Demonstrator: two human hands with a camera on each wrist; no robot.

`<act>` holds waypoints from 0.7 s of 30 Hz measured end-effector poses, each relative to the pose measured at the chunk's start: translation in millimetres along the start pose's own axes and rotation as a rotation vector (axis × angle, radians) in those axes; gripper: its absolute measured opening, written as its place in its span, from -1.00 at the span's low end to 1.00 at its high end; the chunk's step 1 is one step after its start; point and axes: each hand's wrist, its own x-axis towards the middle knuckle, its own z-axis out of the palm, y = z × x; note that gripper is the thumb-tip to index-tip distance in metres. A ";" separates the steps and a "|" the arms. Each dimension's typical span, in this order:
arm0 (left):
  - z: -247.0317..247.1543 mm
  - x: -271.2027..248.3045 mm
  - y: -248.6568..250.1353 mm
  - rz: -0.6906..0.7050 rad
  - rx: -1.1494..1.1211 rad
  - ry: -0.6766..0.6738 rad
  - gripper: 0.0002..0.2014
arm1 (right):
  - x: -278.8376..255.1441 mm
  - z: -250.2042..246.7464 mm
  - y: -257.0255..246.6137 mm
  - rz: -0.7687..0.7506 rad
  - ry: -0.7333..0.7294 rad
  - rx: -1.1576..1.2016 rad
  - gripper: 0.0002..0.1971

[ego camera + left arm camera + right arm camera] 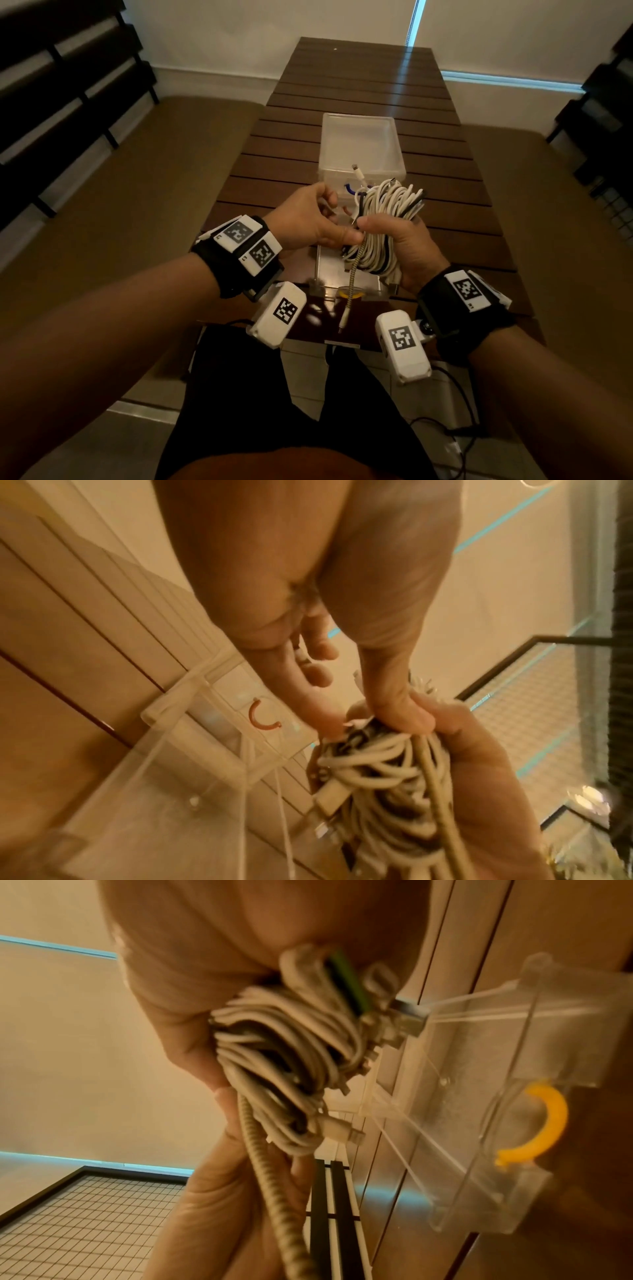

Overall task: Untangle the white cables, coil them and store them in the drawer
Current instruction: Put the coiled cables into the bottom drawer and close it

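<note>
My right hand (394,226) grips a thick coil of white cables (388,209) with some dark strands, held upright above the table; the coil (291,1047) fills the right wrist view. My left hand (349,234) pinches a braided cable (352,284) between thumb and forefinger where it leaves the coil. This braided cable (441,813) hangs down, its plug (342,323) dangling near the table's front edge. Below the hands, a clear drawer (322,270) with a yellow handle (544,1123) stands pulled out of the clear drawer unit (359,144).
The drawer unit sits on a dark slatted wooden table (342,85). It also has a red handle (262,718) and a blue handle (347,188). Cushioned benches (137,188) flank the table. Black wires (455,428) lie on the floor at right.
</note>
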 end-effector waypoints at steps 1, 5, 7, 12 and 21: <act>0.8 -0.1 -1.2 0.002 0.045 0.000 -0.59 | 0.6 -0.8 1.9 -0.023 0.038 -0.024 -0.79; 1.0 -5.6 -6.4 -0.021 0.146 0.024 -0.67 | 5.6 -7.5 -2.1 -0.133 0.115 -0.182 -0.83; 2.3 -8.4 -7.7 -0.049 0.172 0.005 -0.70 | 8.8 -7.0 -6.3 -0.183 0.136 -0.242 -0.85; 7.4 -9.5 -2.8 -0.223 0.328 -0.140 -0.52 | 18.8 0.0 -15.6 -0.263 0.180 -0.321 -0.92; -1.2 -6.9 -4.5 -0.388 0.018 -0.126 -0.84 | 14.1 10.1 -26.5 -0.321 0.003 -0.341 -0.82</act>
